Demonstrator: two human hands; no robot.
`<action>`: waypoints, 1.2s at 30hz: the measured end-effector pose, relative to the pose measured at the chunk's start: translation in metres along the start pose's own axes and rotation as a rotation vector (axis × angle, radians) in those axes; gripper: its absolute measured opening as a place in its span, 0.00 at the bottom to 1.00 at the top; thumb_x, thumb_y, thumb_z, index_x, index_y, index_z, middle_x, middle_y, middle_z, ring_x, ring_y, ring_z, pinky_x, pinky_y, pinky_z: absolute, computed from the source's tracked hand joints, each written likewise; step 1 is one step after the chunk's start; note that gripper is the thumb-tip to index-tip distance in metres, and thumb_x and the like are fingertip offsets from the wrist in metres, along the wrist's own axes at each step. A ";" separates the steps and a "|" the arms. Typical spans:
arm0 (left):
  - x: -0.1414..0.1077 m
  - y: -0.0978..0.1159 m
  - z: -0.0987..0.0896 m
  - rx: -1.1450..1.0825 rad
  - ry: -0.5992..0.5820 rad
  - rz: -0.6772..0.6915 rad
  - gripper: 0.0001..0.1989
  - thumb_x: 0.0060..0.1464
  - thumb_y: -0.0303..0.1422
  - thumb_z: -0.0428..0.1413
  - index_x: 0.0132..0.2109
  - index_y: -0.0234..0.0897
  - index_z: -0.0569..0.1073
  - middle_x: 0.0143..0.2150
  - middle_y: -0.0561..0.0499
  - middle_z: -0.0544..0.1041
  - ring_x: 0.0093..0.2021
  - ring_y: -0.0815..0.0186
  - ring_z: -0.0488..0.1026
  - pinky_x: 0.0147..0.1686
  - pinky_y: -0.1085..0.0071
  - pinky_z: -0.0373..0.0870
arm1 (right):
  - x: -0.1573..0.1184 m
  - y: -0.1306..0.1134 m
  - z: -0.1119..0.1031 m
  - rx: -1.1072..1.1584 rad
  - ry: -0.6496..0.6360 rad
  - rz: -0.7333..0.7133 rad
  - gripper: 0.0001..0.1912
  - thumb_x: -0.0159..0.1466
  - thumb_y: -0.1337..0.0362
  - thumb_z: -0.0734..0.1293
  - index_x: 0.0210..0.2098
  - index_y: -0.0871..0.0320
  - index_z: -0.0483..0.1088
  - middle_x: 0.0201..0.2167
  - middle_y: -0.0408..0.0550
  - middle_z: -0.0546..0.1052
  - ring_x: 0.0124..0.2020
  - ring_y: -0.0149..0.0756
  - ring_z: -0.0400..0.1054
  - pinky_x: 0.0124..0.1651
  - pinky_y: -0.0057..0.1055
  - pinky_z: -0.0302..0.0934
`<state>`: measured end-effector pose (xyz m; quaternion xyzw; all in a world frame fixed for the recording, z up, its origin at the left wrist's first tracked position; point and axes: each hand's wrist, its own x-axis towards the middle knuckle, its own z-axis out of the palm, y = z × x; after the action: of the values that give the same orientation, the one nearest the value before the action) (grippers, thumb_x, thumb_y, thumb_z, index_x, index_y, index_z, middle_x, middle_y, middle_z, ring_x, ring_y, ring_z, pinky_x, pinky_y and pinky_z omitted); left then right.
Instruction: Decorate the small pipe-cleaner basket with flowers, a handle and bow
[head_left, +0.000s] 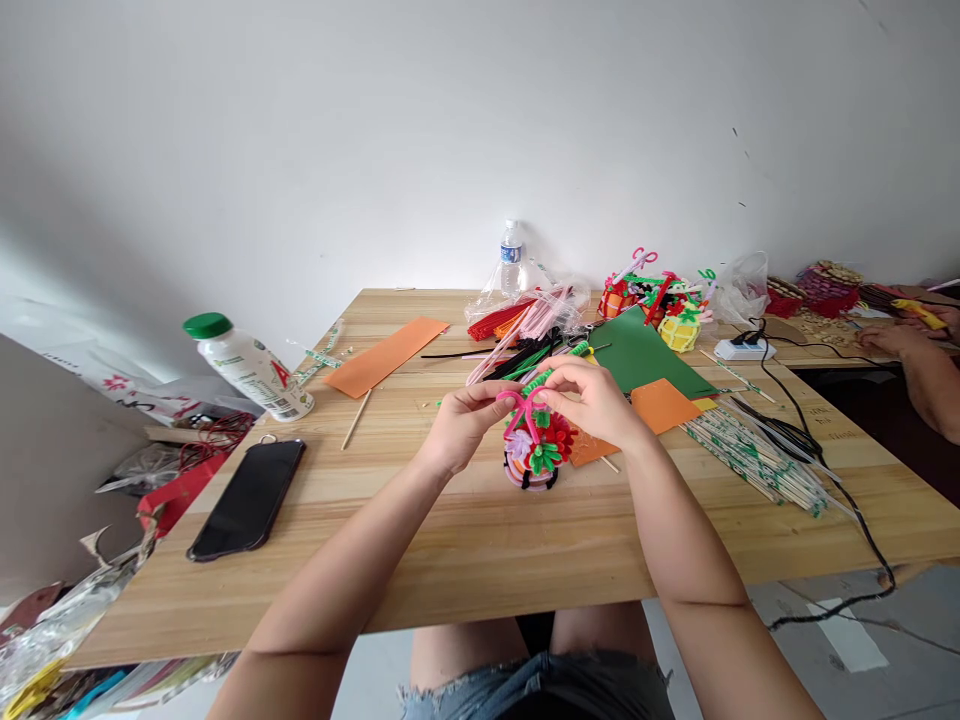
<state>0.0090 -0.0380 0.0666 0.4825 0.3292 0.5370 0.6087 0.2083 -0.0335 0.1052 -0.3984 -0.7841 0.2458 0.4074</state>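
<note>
A pink pipe-cleaner bow (531, 428) is pinched at its loops between my two hands. My left hand (466, 420) closes thumb and fingers on its left loop, and my right hand (589, 402) grips its right loop. Just below, a small pipe-cleaner flower basket (531, 478) stands on the table, with red, lilac and green flowers on it and a green twisted handle rising behind the bow. Whether the bow is fastened to the handle is hidden by my fingers.
On the wooden table (420, 560) lie a phone (247, 500), a white bottle (247, 365), orange paper (386, 355), green card (645, 350), wrapped sticks (757, 460) and pipe-cleaner bundles (510, 315). Finished baskets (679, 328), a power strip (744, 347) and another person's hand (892, 338) are right.
</note>
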 end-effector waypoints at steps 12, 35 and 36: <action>0.000 0.002 0.001 0.098 -0.006 0.058 0.15 0.41 0.42 0.68 0.35 0.37 0.81 0.37 0.48 0.81 0.38 0.61 0.74 0.42 0.64 0.69 | 0.001 -0.002 -0.003 -0.057 0.010 -0.061 0.07 0.61 0.62 0.67 0.27 0.56 0.70 0.39 0.51 0.72 0.41 0.38 0.69 0.40 0.34 0.69; 0.001 0.003 -0.001 0.079 0.007 0.057 0.14 0.41 0.41 0.69 0.32 0.36 0.80 0.32 0.50 0.80 0.32 0.67 0.73 0.37 0.70 0.69 | 0.001 0.003 -0.003 0.044 0.001 -0.068 0.07 0.60 0.65 0.68 0.26 0.58 0.70 0.41 0.50 0.70 0.39 0.35 0.69 0.37 0.32 0.70; 0.001 0.003 -0.001 0.080 0.010 0.056 0.14 0.41 0.41 0.69 0.32 0.36 0.80 0.32 0.50 0.80 0.32 0.67 0.73 0.37 0.70 0.69 | 0.001 0.003 -0.003 0.046 0.006 -0.066 0.07 0.60 0.65 0.68 0.26 0.58 0.70 0.41 0.50 0.70 0.39 0.35 0.69 0.37 0.32 0.70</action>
<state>0.0076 -0.0370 0.0689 0.5128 0.3397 0.5424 0.5722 0.2121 -0.0308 0.1051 -0.3635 -0.7898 0.2488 0.4269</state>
